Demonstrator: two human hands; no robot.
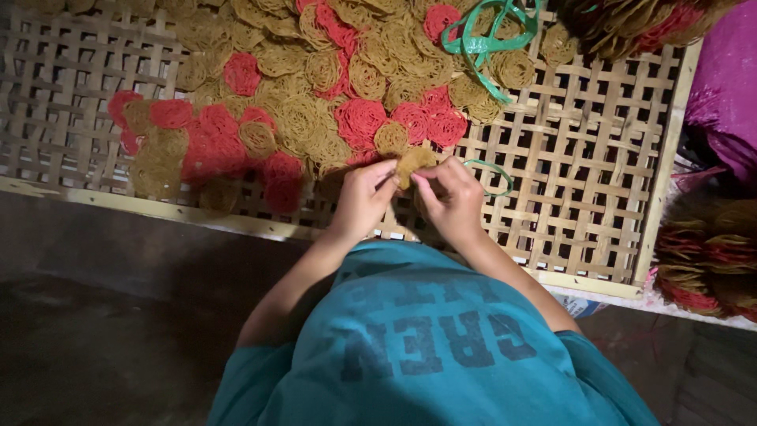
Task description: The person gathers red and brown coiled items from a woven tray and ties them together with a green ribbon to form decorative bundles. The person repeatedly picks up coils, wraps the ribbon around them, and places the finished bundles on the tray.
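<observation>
Hands meet close in front of a teal shirt point(426, 347). The left hand point(364, 197) and the right hand point(451, 197) both pinch one small yellow noodle disc point(414, 162), a round flat coil of thin strands. The fingers of each hand are closed on its edges, the left hand on one side and the right hand on the other. The disc sits just past the fingertips, between the two hands, held up a little over the woven bamboo tray point(599, 158).

Just beyond the hands lies a big pile of discs point(315, 102), red ones and yellow ones mixed, spread flat on the tray. The nearest red disc point(445, 126) is right behind the one being held.

A thin green band point(493, 175) lies on the tray just beside the right hand. More green straps point(485, 35) lie in a tangle far past the hands, on top of the pile. Well off to the right-hand side, past the tray's edge, sits a stacked bundle of discs point(706, 252).
</observation>
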